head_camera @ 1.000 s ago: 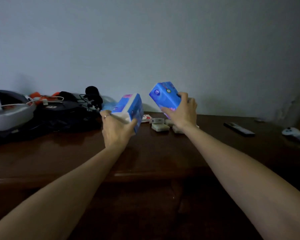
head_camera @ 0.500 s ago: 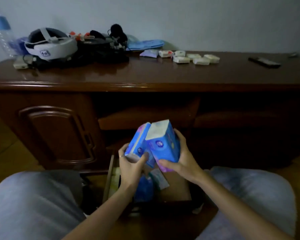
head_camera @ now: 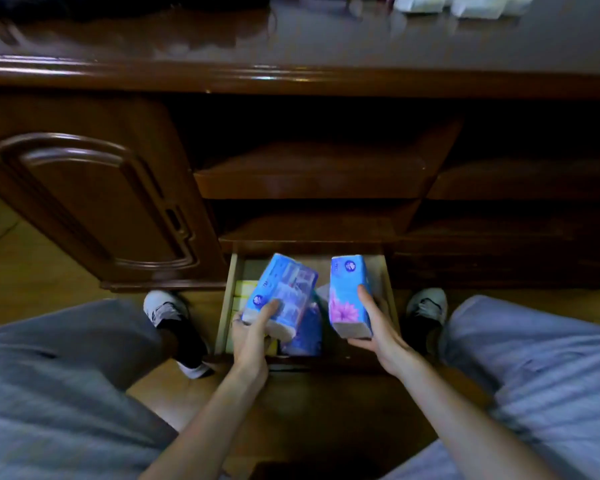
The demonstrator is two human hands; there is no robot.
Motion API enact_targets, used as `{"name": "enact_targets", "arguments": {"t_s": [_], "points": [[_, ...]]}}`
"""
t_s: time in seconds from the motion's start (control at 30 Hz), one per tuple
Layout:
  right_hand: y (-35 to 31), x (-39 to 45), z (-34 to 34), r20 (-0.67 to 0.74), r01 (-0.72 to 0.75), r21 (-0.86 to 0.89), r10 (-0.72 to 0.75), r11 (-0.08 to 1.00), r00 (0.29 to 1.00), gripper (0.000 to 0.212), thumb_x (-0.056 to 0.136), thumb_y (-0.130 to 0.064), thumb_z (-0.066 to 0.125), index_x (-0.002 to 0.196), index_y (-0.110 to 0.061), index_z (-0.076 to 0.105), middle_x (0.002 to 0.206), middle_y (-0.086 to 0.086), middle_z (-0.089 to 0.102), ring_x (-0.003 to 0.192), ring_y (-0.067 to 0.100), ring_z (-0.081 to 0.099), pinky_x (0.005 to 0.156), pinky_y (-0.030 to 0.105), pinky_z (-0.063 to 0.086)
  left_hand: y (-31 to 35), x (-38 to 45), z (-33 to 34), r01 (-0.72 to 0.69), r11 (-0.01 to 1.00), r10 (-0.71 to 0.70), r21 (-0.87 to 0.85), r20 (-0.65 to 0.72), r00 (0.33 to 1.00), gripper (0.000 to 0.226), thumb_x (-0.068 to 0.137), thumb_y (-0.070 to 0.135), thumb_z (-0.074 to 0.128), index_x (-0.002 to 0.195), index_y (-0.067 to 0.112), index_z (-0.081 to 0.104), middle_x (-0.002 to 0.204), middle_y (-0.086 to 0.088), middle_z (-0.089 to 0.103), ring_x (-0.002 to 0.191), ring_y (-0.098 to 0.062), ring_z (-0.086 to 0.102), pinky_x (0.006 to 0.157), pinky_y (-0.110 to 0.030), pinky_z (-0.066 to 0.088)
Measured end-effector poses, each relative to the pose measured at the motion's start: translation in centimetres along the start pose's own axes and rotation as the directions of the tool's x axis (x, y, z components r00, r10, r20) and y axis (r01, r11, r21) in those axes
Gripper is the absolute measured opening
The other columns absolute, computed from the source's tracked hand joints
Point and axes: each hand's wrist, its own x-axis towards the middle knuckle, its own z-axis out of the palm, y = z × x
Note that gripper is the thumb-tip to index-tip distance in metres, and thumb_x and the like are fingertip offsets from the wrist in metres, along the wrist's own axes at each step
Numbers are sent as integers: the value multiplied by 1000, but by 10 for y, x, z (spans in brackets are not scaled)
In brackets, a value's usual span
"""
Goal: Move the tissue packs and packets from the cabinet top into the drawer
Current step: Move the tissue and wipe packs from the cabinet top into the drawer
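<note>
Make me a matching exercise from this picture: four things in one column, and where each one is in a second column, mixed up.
Things:
1. tissue pack with the pink flower
2. tilted blue tissue pack
3. small white packets
4. yellow items

Places:
A. on the cabinet top, far right
B. in the right hand, over the open drawer
C. along the drawer's left side
D. in the left hand, over the drawer

Pairs: 1-B, 2-D, 3-A, 4-C
</note>
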Motion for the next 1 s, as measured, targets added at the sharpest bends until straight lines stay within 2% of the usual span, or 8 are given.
{"name": "enact_targets", "arguments": {"t_s": [0.1, 0.3, 0.4, 0.53, 0.63, 0.77, 0.9, 1.0], "points": [[3, 2, 5, 43, 19, 92, -23, 996, 999, 85, 53, -74, 84, 126, -44, 51, 115, -4, 71, 95, 16, 75, 69, 43, 62, 3, -2, 5, 2, 999, 2, -51, 81, 997, 85, 52, 31, 89, 121, 4, 48, 99, -16, 75, 78, -20, 77, 58, -26, 59], [-5, 6, 5, 186, 115, 160, -144, 980, 972, 42, 74, -17, 81, 114, -19, 67, 108, 5, 74, 103, 19, 71, 84, 39, 59, 13, 5, 0, -16, 998, 27, -55, 203, 979, 80, 58, 18, 90, 122, 23, 43, 122, -11, 66, 103, -21, 75, 74, -39, 63], [-6, 0, 8, 293, -4, 169, -47, 986, 955, 35, 96, -17, 60, 131, -17, 58, 131, 11, 64, 122, 30, 62, 99, 52, 53, 12, 4, -1, -99, 995, 90, 26, 235, 968, 80, 64, 9, 91, 125, 25, 40, 125, -9, 64, 111, -26, 72, 83, -49, 63], [-16, -5, 25, 340, -19, 191, -48, 981, 939, 33, 97, -35, 59, 120, -12, 56, 132, 24, 58, 117, 34, 63, 103, 62, 47, 7, -2, -2, -451, 830, 366, 329, 288, 885, 77, 65, 3, 91, 123, 27, 46, 116, 1, 61, 102, -2, 67, 80, -15, 55], [-11, -6, 31, 367, -52, 110, 8, 993, 930, 53, 91, -48, 66, 134, -20, 53, 131, 15, 64, 116, 35, 66, 100, 62, 49, 4, -8, -6, -566, 676, 397, 473, 413, 819, 72, 68, 30, 93, 128, 23, 54, 122, 1, 56, 114, -6, 58, 89, -12, 48], [1, -4, 33, 366, -73, 125, 22, 989, 930, 55, 81, -49, 77, 129, -27, 62, 126, 6, 71, 117, 30, 67, 103, 58, 49, 1, -10, -8, -435, 776, 195, 457, 482, 854, 39, 90, 53, 71, 117, 25, 70, 122, -7, 62, 125, -26, 58, 98, -36, 54], [-2, -3, 37, 302, -16, 57, -2, 998, 953, 58, 71, -45, 82, 123, -27, 66, 118, -2, 75, 107, 17, 72, 90, 41, 58, 0, -4, -6, -99, 887, -63, 451, 330, 942, 100, 65, 38, 94, 148, 19, 41, 133, 4, 56, 119, -12, 60, 78, -17, 54], [-5, -3, 38, 270, 128, -241, -60, 962, 961, 53, 65, -66, 74, 109, -37, 70, 115, -15, 74, 106, 5, 68, 94, 34, 53, 1, -3, -6, 219, 938, -316, 267, 407, 857, 80, 71, 42, 91, 136, 7, 59, 123, -7, 75, 107, -22, 75, 74, -29, 61]]}}
